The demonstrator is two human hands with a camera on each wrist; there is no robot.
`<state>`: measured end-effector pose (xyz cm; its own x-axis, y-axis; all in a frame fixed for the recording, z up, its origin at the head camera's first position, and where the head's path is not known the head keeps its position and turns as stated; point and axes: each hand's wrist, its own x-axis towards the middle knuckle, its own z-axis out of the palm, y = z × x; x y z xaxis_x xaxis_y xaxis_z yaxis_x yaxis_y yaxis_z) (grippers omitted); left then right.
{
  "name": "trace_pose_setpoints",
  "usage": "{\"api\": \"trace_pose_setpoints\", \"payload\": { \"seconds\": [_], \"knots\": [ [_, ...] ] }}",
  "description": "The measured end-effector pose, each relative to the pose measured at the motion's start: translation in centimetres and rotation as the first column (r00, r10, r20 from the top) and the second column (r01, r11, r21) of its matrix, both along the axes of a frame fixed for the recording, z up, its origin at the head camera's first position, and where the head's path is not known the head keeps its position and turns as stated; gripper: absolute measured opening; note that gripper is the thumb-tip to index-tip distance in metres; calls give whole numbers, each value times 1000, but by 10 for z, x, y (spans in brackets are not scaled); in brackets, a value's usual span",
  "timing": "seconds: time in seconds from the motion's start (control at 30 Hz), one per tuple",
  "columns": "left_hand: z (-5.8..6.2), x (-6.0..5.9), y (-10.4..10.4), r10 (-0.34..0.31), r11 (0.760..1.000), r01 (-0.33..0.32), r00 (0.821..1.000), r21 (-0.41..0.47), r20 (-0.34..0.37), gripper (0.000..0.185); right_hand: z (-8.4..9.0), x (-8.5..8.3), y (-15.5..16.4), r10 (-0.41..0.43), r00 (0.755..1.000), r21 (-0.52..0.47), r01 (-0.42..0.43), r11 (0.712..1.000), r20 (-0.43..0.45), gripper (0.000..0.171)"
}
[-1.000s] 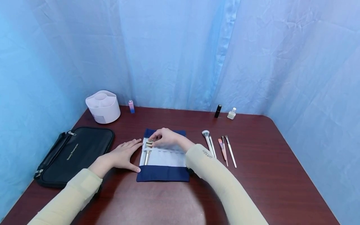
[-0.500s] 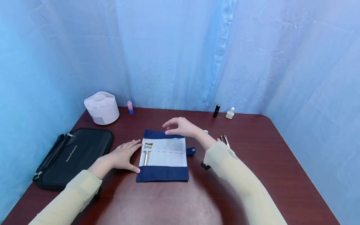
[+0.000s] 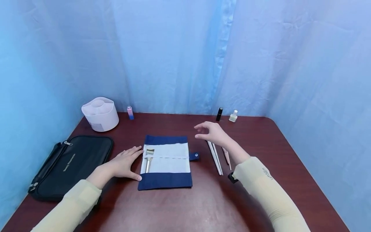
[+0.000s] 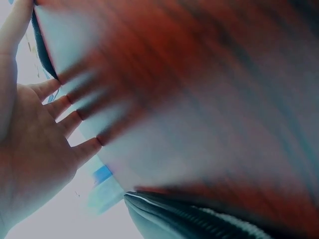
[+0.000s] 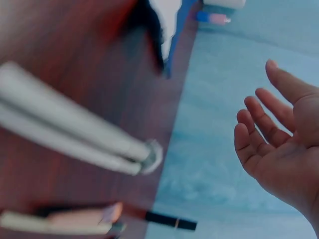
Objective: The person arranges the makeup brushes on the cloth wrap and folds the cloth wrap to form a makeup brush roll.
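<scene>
A navy and pale cloth brush roll (image 3: 166,160) lies flat mid-table with one gold-ferruled brush (image 3: 149,157) tucked into its left slot. My left hand (image 3: 124,162) rests flat on the table, fingers straight, touching the roll's left edge (image 4: 55,119). My right hand (image 3: 210,132) hovers empty above the table, fingers relaxed (image 5: 271,144), over the heads of several loose white-handled brushes (image 3: 215,155) that lie right of the roll. Those brushes (image 5: 75,134) show close below in the right wrist view.
A black zip case (image 3: 69,165) lies at the left. A white divided organiser (image 3: 100,113) stands at the back left beside a small pink-blue bottle (image 3: 130,112). A black tube (image 3: 219,114) and a small clear bottle (image 3: 233,116) stand at the back. Blue curtains wall the table.
My right hand let go of the brush in the roll, lifted and swung right to hover over the loose brushes. The left hand stayed put.
</scene>
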<state>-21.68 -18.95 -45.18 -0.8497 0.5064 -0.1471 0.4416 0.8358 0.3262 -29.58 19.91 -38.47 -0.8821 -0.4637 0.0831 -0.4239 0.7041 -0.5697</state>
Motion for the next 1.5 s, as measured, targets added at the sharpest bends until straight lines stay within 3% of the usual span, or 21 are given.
{"api": "trace_pose_setpoints", "payload": {
  "seconds": [0.33, 0.6, 1.03, 1.2, 1.5],
  "knots": [
    [3, 1, 1, 0, 1000, 0, 1000, -3, 5, 112, -30, 5, 39, -87, 996, 67, 86, 994, 19, 40],
    [-1, 0, -1, 5, 1000, -4, 1000, -6, 10, 113, -45, 4, 48, -60, 998, 126, 57, 990, 25, 36],
    [-1, 1, -2, 9, 1000, -8, 1000, -9, 8, 114, -55, -5, 48, -35, 994, 87, 26, 996, 102, 38],
    [-2, 0, -1, 7, 1000, -7, 1000, -8, 2, 114, -55, -6, 46, -59, 981, 46, 51, 998, 183, 38],
    [-4, -1, 0, 7, 1000, -7, 1000, -13, 5, 115, -55, -4, 42, -120, 971, 84, 105, 991, 207, 38]
  ]
}}
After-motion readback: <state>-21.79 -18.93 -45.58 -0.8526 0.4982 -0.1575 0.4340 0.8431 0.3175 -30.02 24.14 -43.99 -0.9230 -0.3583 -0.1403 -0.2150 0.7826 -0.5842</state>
